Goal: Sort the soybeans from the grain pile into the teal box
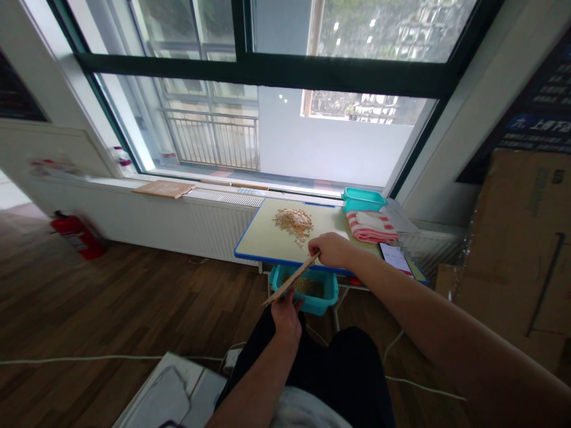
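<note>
right hand (330,249) pinches board (292,279) at upper end, left hand (286,316) seemingly closed on the lower, bin (322,305) beneath, grains (294,223) heaped beyond

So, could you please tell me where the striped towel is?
In the head view, the towel lies folded on the table's right part, between a teal bin behind it and the phone at its front right.
</note>
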Action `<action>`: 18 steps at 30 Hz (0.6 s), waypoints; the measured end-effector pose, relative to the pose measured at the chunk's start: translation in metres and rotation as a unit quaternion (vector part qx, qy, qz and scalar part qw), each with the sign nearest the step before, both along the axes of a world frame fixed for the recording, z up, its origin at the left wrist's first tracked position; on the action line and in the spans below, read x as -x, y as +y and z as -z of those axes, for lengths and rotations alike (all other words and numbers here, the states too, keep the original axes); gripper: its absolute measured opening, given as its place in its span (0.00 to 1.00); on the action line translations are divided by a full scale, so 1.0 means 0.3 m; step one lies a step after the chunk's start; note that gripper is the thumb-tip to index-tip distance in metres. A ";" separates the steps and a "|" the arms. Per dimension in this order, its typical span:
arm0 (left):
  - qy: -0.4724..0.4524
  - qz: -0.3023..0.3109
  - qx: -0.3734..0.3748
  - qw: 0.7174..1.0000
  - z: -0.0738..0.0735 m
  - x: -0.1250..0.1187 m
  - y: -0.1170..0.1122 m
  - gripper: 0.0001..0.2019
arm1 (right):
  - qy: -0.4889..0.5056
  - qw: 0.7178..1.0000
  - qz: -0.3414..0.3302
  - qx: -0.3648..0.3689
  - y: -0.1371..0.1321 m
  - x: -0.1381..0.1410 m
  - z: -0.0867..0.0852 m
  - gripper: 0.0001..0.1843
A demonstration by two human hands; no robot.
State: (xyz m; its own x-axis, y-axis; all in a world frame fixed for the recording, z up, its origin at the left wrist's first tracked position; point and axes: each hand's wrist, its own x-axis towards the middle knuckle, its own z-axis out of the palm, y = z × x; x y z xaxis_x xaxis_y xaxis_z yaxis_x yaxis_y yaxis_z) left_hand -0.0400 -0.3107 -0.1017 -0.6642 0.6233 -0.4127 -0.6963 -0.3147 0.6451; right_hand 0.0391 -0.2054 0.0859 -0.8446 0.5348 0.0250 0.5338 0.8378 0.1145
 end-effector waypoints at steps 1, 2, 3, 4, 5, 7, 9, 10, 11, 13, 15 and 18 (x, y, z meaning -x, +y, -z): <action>0.000 0.003 -0.001 1.000 0.002 -0.003 0.002 0.12 | 0.008 1.000 -0.005 0.000 0.000 -0.006 0.003 0.11; 0.001 0.008 -0.003 1.000 0.005 -0.005 0.003 0.12 | 0.020 1.000 -0.010 0.000 0.000 -0.013 0.006 0.12; 0.002 0.013 -0.007 1.000 0.007 -0.006 0.004 0.12 | 0.033 0.999 -0.016 0.001 0.000 -0.019 0.009 0.12; 0.004 0.016 -0.011 1.000 0.010 -0.007 0.005 0.13 | 0.048 0.999 -0.020 0.002 0.000 -0.025 0.011 0.13; 0.006 0.016 -0.014 1.000 0.011 -0.006 0.005 0.13 | 0.063 0.998 -0.024 0.003 0.000 -0.032 0.010 0.14; 0.010 0.009 -0.011 1.000 0.012 -0.005 0.005 0.13 | 0.102 0.994 -0.032 -0.001 0.002 -0.049 0.002 0.16; 0.017 0.003 -0.003 1.000 0.010 -0.003 0.004 0.12 | 0.150 0.988 -0.028 -0.015 0.010 -0.072 -0.017 0.18; 0.019 0.002 0.003 1.000 0.009 -0.001 0.003 0.12 | 0.172 0.985 -0.018 -0.026 0.016 -0.087 -0.028 0.18; 0.019 0.002 0.008 1.000 0.007 0.001 0.002 0.11 | 0.189 0.981 -0.003 -0.039 0.026 -0.104 -0.040 0.19; 0.018 0.003 0.013 1.000 0.004 0.006 0.001 0.12 | 0.202 0.977 0.042 -0.060 0.051 -0.141 -0.059 0.18; 0.017 0.002 0.013 1.000 0.003 0.012 0.000 0.12 | 0.190 0.973 0.101 -0.076 0.078 -0.179 -0.070 0.16; 0.013 -0.001 0.017 1.000 0.004 0.020 -0.002 0.12 | 0.151 0.965 0.190 -0.100 0.102 -0.225 -0.073 0.17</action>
State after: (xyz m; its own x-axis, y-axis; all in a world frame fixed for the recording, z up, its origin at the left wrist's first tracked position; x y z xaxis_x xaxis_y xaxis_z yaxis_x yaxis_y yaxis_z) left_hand -0.0458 -0.3114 -0.1028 -0.6759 0.6084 -0.4158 -0.6782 -0.2928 0.6740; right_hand 0.1068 -0.1748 0.1078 -0.5272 0.7631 0.3737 0.8319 0.5531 0.0442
